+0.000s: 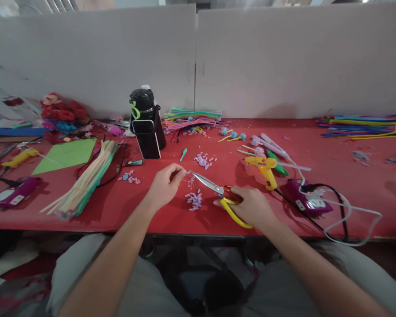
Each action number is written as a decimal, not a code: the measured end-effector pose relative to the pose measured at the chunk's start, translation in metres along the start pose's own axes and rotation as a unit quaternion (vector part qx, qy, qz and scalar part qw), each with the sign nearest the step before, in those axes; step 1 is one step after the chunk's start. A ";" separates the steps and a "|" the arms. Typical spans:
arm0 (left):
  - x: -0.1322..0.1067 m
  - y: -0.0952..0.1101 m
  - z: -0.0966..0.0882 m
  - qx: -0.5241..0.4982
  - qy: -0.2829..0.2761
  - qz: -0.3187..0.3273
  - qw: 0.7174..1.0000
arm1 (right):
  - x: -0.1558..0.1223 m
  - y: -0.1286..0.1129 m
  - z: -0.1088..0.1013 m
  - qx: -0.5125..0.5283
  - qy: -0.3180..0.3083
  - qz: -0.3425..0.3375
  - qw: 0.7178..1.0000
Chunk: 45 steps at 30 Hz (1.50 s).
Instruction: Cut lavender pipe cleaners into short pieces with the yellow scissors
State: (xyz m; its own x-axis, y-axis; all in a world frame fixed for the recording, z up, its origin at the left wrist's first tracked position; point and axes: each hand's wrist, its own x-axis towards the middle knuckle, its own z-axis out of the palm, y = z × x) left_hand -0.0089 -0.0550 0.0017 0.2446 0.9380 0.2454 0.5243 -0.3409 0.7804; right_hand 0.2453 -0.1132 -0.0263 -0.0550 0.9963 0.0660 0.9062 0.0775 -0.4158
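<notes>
My right hand (251,206) grips a pair of scissors (211,184) with yellow and red handles, its blades pointing left. At the blade tips, my left hand (166,185) pinches a small lilac piece (188,172), mostly hidden by the fingertips. Tiny lilac bits lie on the red table just under the tips. One pile of short lilac pieces (194,200) sits in front of the blades, and another lilac pile (203,160) lies behind them. A small teal piece (183,154) rests farther back.
A black bottle (152,127) stands behind my left hand, with pipe cleaners (89,180) bundled at left. To the right are a yellow glue gun (262,167) and a purple power strip (306,198) with loose cables. A white partition (119,57) borders the table's back.
</notes>
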 end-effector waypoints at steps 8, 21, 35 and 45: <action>0.000 0.001 0.000 0.003 0.009 0.013 1.000 | -0.002 0.001 -0.002 0.015 -0.002 0.002 1.000; -0.001 0.002 0.001 0.006 0.008 0.017 1.000 | -0.002 0.000 -0.004 0.022 -0.024 -0.007 0.999; -0.002 0.002 0.002 -0.015 0.026 0.012 0.999 | -0.002 -0.003 -0.005 0.076 -0.030 0.000 0.997; -0.002 0.001 0.002 -0.020 0.024 0.008 0.999 | -0.002 -0.002 -0.004 0.101 -0.053 -0.009 0.993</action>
State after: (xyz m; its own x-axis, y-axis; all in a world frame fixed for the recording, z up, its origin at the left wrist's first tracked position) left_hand -0.0070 -0.0574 0.0012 0.2138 0.9346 0.2843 0.4878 -0.3543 0.7978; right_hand 0.2451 -0.1153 -0.0218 -0.1235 0.9922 -0.0171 0.8025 0.0898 -0.5899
